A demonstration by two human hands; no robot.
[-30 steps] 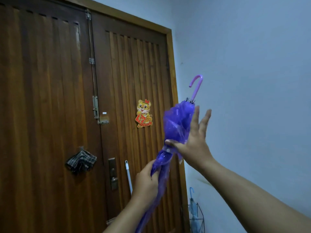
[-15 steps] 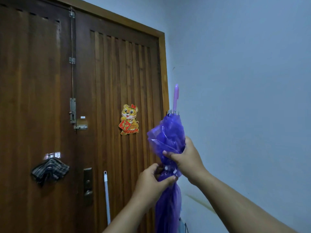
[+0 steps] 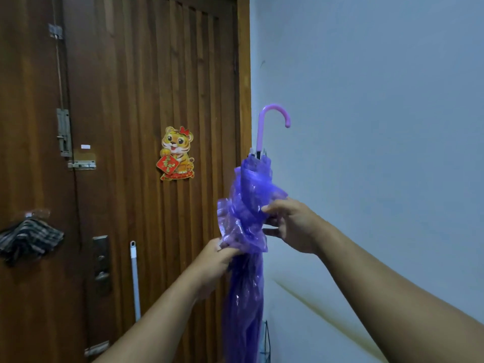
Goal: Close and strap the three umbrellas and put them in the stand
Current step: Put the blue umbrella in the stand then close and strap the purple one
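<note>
Wooden door filling the left, pale blue wall on the right, tiger sticker at about ten o'clock from the hands. Centre frame, the purple umbrella stands upright, hooked handle at twelve o'clock. Left hand is clenched round the folded canopy; right hand pinches the loose folds just above, fingers narrow.
</note>
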